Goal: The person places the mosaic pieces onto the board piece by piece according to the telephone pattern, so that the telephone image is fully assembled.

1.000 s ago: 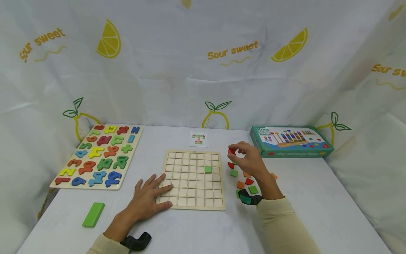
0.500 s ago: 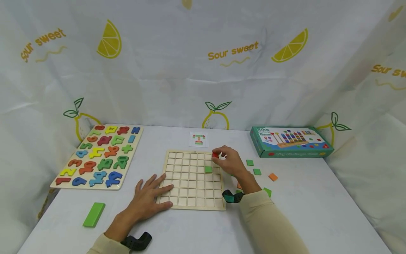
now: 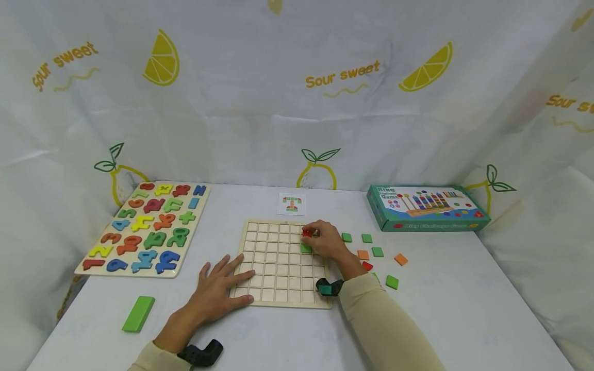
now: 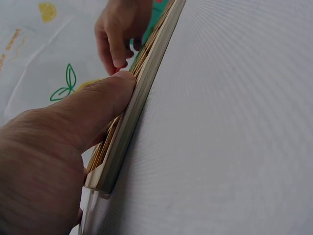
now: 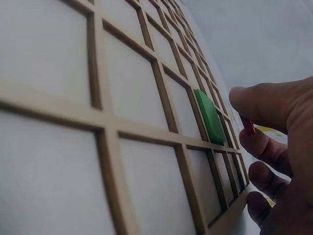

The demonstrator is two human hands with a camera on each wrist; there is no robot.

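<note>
Your right hand (image 3: 327, 241) pinches red tile (image 3: 307, 233) | left hand (image 3: 216, 288), fingers spread, rests on board (image 3: 281, 282) | tile probably light, stiff; hold its edges

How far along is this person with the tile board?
Barely begun, it seems. Done: one green tile sits in the wooden grid board. In hand: the right hand pinches a red piece over the board, just beyond that tile; the left hand rests on the board's left side. To do: loose pieces lie to the right; if the picture card is the pattern, most remains.
</note>
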